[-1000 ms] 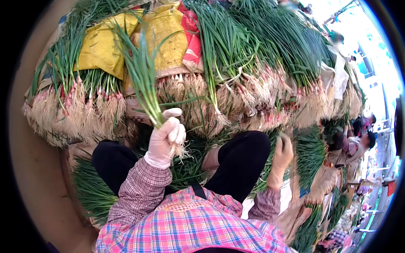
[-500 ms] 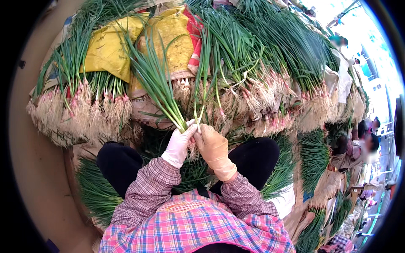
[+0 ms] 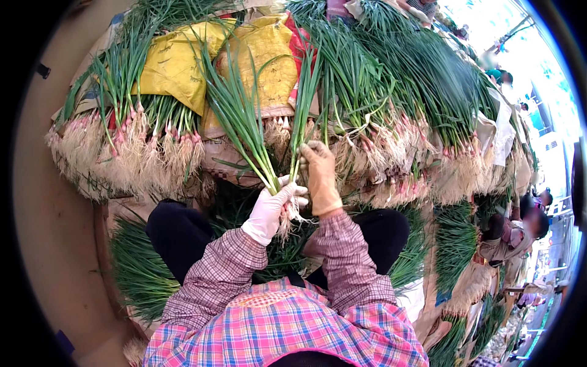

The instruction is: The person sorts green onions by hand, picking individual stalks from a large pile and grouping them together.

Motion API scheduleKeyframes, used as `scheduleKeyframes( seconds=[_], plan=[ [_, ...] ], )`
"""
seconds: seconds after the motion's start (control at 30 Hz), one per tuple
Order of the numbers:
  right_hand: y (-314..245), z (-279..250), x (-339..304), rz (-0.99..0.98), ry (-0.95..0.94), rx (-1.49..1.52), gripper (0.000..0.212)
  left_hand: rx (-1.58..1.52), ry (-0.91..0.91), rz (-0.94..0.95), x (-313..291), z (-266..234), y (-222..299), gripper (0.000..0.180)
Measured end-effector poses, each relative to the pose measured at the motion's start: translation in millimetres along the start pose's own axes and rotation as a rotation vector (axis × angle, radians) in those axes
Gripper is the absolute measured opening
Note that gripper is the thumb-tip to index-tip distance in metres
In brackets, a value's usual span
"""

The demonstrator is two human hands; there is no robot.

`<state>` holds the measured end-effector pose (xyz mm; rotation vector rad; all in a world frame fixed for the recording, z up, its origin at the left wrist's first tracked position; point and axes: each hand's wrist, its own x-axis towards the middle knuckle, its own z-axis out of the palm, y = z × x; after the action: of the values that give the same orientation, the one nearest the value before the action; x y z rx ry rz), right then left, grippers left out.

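My left hand (image 3: 269, 211), in a white glove, is closed around the lower stems of a bunch of green garlic (image 3: 257, 153). The long flat leaves fan up and away from me, and pinkish bulbs with pale stringy roots (image 3: 287, 223) hang below the fingers. A separate green garlic stalk (image 3: 301, 122) rises from the same grip, leaning right. My right hand (image 3: 321, 177), in a tan glove, is closed with its fingertips pinched at that stalk's stem, a little above my left hand. What lies inside the pinch is partly hidden.
A long heap of green garlic (image 3: 397, 67) lies ahead, roots toward me, partly under yellow sacks (image 3: 174, 64). More bundles (image 3: 137, 263) lie beside my knees. A tan wall (image 3: 61, 257) stands at left. Another person (image 3: 513, 235) sits at the right among further bundles (image 3: 455, 235).
My right hand has moved up and right, away from my left hand, along the separate stalk. My left hand keeps its bunch and sits slightly lower. The view has shifted a little.
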<state>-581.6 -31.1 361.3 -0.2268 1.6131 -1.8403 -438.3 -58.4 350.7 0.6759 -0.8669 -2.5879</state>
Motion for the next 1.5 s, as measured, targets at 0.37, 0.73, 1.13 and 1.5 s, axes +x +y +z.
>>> scheduleKeyframes(
  seconds=[0.37,0.73,1.13,1.5],
  plan=[
    [14,-10,-27,0.132,-0.554,0.51,0.032,-0.335,-0.149,-0.278,-14,-2,17,0.027],
    [14,7,-14,0.369,-0.567,0.906,0.017,-0.53,-0.527,-0.178,-10,-13,10,0.03],
    [13,-36,-33,-0.704,0.324,-1.071,0.025,-0.106,-0.377,0.125,-17,11,30,0.033],
    [-15,-80,-60,0.103,-0.306,-0.198,0.017,-0.056,0.028,-0.033,-11,15,7,0.011]
  ],
)
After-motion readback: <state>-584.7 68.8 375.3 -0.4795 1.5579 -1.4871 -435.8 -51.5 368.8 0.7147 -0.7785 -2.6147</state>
